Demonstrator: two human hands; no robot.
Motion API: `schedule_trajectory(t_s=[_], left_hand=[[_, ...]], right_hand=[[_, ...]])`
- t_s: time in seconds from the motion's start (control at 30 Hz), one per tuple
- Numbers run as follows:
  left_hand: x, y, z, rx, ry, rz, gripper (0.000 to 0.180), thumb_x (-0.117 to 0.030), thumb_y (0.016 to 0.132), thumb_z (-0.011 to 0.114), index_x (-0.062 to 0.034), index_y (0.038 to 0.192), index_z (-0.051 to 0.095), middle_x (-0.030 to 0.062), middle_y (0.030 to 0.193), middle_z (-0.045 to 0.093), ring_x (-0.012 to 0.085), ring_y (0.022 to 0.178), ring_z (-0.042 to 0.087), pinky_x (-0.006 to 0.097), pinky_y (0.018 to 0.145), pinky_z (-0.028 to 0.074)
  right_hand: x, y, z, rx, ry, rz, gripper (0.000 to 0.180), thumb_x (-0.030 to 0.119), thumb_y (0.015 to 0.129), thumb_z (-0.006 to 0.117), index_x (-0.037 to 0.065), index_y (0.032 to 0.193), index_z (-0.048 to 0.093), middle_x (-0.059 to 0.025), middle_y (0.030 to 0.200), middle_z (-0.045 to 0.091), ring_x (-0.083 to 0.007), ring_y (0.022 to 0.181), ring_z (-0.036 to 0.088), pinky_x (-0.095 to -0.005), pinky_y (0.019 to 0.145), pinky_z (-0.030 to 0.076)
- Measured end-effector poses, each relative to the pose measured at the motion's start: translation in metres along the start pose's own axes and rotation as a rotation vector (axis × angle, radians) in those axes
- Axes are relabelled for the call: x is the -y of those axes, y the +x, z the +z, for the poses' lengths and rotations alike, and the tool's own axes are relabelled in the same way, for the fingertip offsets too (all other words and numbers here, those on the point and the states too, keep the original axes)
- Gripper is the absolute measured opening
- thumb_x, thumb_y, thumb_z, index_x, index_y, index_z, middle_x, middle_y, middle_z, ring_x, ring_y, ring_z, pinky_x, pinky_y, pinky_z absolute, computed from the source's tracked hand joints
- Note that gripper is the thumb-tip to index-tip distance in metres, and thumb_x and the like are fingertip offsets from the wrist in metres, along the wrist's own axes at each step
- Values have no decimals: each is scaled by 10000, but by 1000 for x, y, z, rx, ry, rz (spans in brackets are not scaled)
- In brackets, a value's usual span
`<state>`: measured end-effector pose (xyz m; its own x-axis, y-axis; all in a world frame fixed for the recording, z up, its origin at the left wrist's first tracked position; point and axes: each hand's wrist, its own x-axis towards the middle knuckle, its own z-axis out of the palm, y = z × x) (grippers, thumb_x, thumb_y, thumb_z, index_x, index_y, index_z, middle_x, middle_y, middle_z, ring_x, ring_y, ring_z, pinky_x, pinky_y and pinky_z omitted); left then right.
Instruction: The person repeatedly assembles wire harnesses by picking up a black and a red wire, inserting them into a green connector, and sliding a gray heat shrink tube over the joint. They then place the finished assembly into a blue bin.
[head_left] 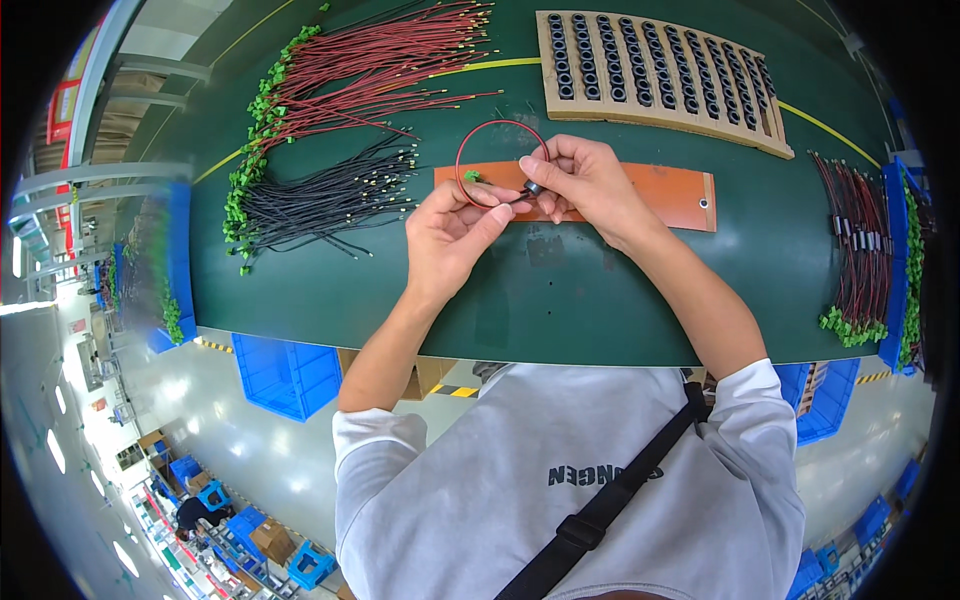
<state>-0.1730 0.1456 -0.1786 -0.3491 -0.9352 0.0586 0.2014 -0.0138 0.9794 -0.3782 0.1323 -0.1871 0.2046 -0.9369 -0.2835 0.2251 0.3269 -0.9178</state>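
Above the middle of the green bench, my right hand [590, 185] pinches a small black ring [533, 187] between thumb and fingers. A red wire [497, 124] arcs up in a loop from it. My left hand [448, 232] is closed on the wire ends just left of the ring, thumb against fingers. A green connector [471, 176] shows above my left fingers. Beneath both hands lies an orange-brown board [655, 192]. How the wire runs at the ring is partly hidden by my fingers.
Red wires [370, 60] and black wires [320, 195] with green connectors lie spread at the left. A cardboard tray [705, 125] of black rings stands at the far right. Bundled wires with grey-white sleeves [862, 235] lie at the right edge by a blue bin [896, 270].
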Motion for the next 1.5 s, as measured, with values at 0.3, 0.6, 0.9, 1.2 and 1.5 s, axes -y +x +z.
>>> schedule_trajectory(t_s=[0.3,0.6,0.9,1.2,1.5], left_hand=[[6,5,-3,-113,9,-5,100,99,943,622,34,999,569,231,1127,695,298,1020,723,371,907,601],[6,3,2,-79,24,26,92,99,935,627,28,962,575,232,1117,687,297,1015,721,383,922,595],[12,6,9,-106,7,68,74,101,941,618,45,976,584,223,1136,688,295,1039,715,388,940,587],[8,1,8,-79,32,6,73,102,947,611,61,1004,590,237,1185,678,262,1061,706,359,942,582],[19,9,11,-186,539,339,139,102,769,780,-9,845,745,97,1150,633,194,1076,650,300,808,598]], right_hand=[[0,0,-2,9,27,2,280,282,966,722,19,963,626,-6,670,588,-64,543,526,-205,476,380],[0,0,-5,6,57,29,293,297,957,732,24,982,631,-8,683,620,-58,558,567,-198,493,435],[-6,4,-5,-13,85,5,263,271,969,719,25,971,628,2,712,601,-54,597,554,-210,526,444],[-13,1,-9,31,119,-23,290,248,954,729,14,1106,654,-11,817,677,-60,671,640,-221,617,556],[-11,-2,-4,12,48,-91,276,191,929,754,19,1120,654,-10,860,685,-53,741,643,-231,654,581]])
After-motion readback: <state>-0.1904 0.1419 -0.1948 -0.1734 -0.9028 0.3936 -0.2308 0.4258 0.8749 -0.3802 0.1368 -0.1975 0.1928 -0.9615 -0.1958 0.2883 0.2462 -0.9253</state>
